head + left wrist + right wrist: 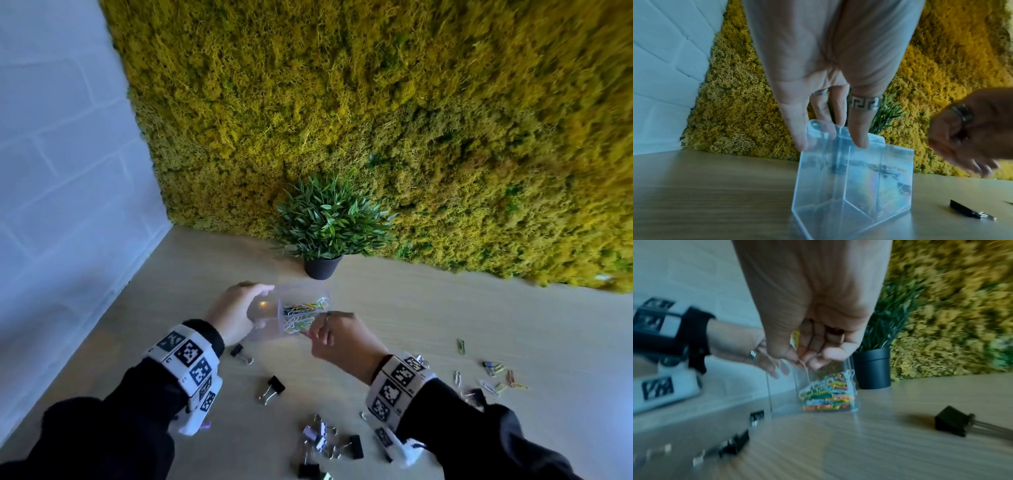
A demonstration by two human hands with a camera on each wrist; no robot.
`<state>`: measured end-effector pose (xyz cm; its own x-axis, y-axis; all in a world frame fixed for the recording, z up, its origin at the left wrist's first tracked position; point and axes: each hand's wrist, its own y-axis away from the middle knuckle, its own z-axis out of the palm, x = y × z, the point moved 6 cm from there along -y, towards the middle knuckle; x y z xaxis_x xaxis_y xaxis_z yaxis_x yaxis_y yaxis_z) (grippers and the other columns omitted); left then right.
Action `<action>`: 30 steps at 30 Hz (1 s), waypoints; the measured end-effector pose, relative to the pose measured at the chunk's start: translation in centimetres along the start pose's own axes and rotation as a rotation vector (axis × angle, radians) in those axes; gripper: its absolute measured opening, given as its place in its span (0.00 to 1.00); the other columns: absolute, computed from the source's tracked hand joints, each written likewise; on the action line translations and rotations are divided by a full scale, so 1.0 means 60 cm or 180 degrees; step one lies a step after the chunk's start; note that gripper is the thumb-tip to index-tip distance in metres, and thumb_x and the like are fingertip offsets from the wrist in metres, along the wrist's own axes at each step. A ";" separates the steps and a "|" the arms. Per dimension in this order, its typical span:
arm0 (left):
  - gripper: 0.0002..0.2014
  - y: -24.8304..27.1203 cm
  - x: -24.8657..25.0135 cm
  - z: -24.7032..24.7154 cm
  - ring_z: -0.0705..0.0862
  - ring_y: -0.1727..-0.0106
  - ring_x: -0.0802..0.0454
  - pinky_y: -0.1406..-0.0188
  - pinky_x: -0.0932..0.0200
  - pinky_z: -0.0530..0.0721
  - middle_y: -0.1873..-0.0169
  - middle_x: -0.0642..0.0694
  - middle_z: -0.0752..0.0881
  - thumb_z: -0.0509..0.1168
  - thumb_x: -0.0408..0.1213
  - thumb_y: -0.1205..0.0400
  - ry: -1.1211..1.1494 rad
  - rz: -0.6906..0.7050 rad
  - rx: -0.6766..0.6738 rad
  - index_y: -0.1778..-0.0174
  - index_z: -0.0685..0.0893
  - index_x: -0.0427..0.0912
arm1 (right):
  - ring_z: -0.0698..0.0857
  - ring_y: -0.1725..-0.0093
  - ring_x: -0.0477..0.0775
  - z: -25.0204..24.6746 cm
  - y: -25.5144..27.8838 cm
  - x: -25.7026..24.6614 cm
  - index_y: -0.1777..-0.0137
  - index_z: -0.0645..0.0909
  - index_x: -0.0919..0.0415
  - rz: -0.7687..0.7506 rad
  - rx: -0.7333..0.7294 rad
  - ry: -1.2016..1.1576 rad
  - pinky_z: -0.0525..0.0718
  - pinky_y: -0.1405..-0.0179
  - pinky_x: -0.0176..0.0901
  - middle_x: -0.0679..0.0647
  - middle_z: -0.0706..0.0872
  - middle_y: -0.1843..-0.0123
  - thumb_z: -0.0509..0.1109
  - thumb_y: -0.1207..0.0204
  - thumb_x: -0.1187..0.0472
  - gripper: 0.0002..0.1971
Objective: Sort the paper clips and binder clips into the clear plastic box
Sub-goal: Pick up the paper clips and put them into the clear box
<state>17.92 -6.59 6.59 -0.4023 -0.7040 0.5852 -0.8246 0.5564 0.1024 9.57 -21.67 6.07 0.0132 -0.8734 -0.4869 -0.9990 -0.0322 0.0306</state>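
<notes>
The clear plastic box point(265, 330) stands on the wooden table, with a divider inside. Its right compartment holds several coloured paper clips point(305, 308), also plain in the right wrist view as a paper clip pile point(828, 394). My left hand point(239, 308) grips the box's left end from above, thumb and fingers down over the rim of the box point(838, 186). My right hand point(322, 334) hovers at the right compartment's rim, fingers curled. It pinches a thin pinkish paper clip point(805, 369) that hangs from the fingertips over the opening.
Black binder clips point(272, 389) lie on the table in front of the box, with a cluster point(325, 442) nearer me. Loose paper clips point(493, 377) are scattered at the right. A potted plant point(322, 267) stands just behind the box against the moss wall.
</notes>
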 end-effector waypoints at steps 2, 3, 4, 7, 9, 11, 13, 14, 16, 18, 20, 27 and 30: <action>0.31 0.002 0.009 0.012 0.77 0.35 0.51 0.48 0.70 0.69 0.31 0.45 0.78 0.71 0.25 0.27 0.0116 0.0029 0.0056 0.27 0.72 0.43 | 0.85 0.61 0.57 -0.035 -0.002 0.005 0.58 0.82 0.59 0.0082 0.0492 -0.0078 0.85 0.57 0.49 0.52 0.84 0.61 0.66 0.27 0.60 0.05; 0.31 0.004 0.013 0.018 0.77 0.36 0.52 0.48 0.70 0.69 0.31 0.44 0.78 0.70 0.24 0.27 0.0184 0.0035 0.0070 0.28 0.73 0.43 | 0.85 0.58 0.57 -0.048 -0.007 0.003 0.55 0.83 0.59 0.0061 0.0645 0.0080 0.85 0.57 0.50 0.52 0.85 0.56 0.64 0.26 0.59 0.07; 0.31 0.005 0.017 0.022 0.77 0.35 0.51 0.47 0.70 0.69 0.31 0.44 0.78 0.70 0.24 0.27 0.0210 0.0041 0.0066 0.28 0.73 0.43 | 0.85 0.53 0.58 -0.056 -0.015 -0.001 0.52 0.83 0.59 -0.0043 0.0725 0.0354 0.85 0.54 0.49 0.52 0.86 0.51 0.63 0.24 0.60 0.08; 0.32 0.007 0.021 0.028 0.76 0.32 0.49 0.43 0.66 0.71 0.31 0.45 0.78 0.71 0.25 0.28 0.0222 0.0013 0.0043 0.27 0.73 0.44 | 0.79 0.36 0.57 -0.053 -0.028 -0.003 0.41 0.83 0.56 -0.0160 0.0491 0.0790 0.79 0.39 0.49 0.53 0.84 0.38 0.61 0.20 0.58 0.13; 0.32 0.009 0.018 0.029 0.76 0.32 0.46 0.38 0.61 0.72 0.31 0.44 0.77 0.72 0.27 0.28 0.0104 -0.0048 0.0103 0.28 0.73 0.46 | 0.79 0.38 0.57 -0.073 -0.010 0.019 0.39 0.83 0.55 0.0155 0.0669 0.0322 0.81 0.40 0.51 0.52 0.82 0.37 0.60 0.19 0.55 0.14; 0.33 0.014 0.026 0.031 0.76 0.33 0.42 0.31 0.46 0.73 0.31 0.43 0.77 0.73 0.29 0.29 -0.0181 -0.0021 0.0389 0.28 0.73 0.49 | 0.84 0.50 0.56 -0.102 0.033 0.055 0.43 0.84 0.56 0.0450 0.0974 -0.0206 0.84 0.49 0.46 0.50 0.84 0.41 0.60 0.20 0.57 0.13; 0.31 0.027 0.062 0.041 0.77 0.35 0.37 0.34 0.34 0.71 0.35 0.41 0.79 0.73 0.29 0.31 -0.0385 0.0212 0.0896 0.31 0.76 0.47 | 0.83 0.57 0.51 -0.123 0.086 0.121 0.43 0.84 0.57 0.0798 0.1044 -0.0497 0.79 0.59 0.27 0.50 0.85 0.45 0.60 0.20 0.62 0.12; 0.28 0.036 0.091 0.049 0.78 0.38 0.36 0.36 0.33 0.73 0.38 0.40 0.81 0.72 0.28 0.32 -0.0341 0.0424 0.1151 0.33 0.78 0.45 | 0.83 0.56 0.49 -0.135 0.115 0.161 0.42 0.83 0.58 0.1040 0.0992 -0.0515 0.76 0.61 0.20 0.50 0.85 0.44 0.59 0.20 0.63 0.13; 0.24 0.053 0.159 0.076 0.82 0.43 0.37 0.39 0.41 0.78 0.43 0.40 0.83 0.69 0.26 0.31 -0.0087 0.0956 0.1209 0.38 0.81 0.42 | 0.83 0.47 0.55 -0.150 0.170 0.252 0.36 0.78 0.60 0.1592 0.0662 -0.0361 0.79 0.48 0.30 0.56 0.82 0.37 0.59 0.19 0.63 0.14; 0.20 0.053 0.217 0.128 0.83 0.44 0.43 0.42 0.58 0.78 0.43 0.43 0.84 0.68 0.27 0.26 0.0129 0.1173 0.0593 0.38 0.81 0.43 | 0.79 0.36 0.64 -0.155 0.215 0.336 0.29 0.69 0.62 0.2227 0.0227 0.0001 0.75 0.34 0.47 0.64 0.74 0.30 0.59 0.19 0.59 0.20; 0.19 0.042 0.256 0.199 0.82 0.41 0.50 0.42 0.61 0.78 0.39 0.47 0.83 0.63 0.33 0.21 -0.0188 0.1099 -0.0224 0.34 0.78 0.47 | 0.74 0.31 0.70 -0.151 0.247 0.389 0.23 0.59 0.62 0.2710 -0.0040 0.0290 0.72 0.30 0.55 0.67 0.66 0.26 0.59 0.19 0.53 0.27; 0.30 -0.004 0.351 0.363 0.53 0.18 0.46 0.20 0.56 0.56 0.18 0.46 0.54 0.51 0.19 0.20 -0.1049 0.1271 -0.1536 0.20 0.58 0.41 | 0.59 0.24 0.65 -0.112 0.238 0.400 0.25 0.61 0.44 0.2360 -0.0479 0.0793 0.66 0.27 0.62 0.56 0.59 0.23 0.49 0.17 0.46 0.21; 0.32 -0.011 0.343 0.369 0.49 0.17 0.46 0.19 0.57 0.53 0.17 0.45 0.50 0.50 0.17 0.21 -0.1312 0.1132 -0.1681 0.20 0.57 0.39 | 0.62 0.25 0.64 -0.090 0.229 0.381 0.24 0.64 0.44 0.1811 -0.0358 0.0629 0.67 0.27 0.59 0.54 0.63 0.24 0.50 0.17 0.49 0.21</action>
<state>1.40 -31.22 0.74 -0.8100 -0.4931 0.3176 -0.3591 0.8451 0.3961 -3.62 -44.73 0.08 -0.5026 -0.8419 -0.1964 -0.8412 0.4240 0.3355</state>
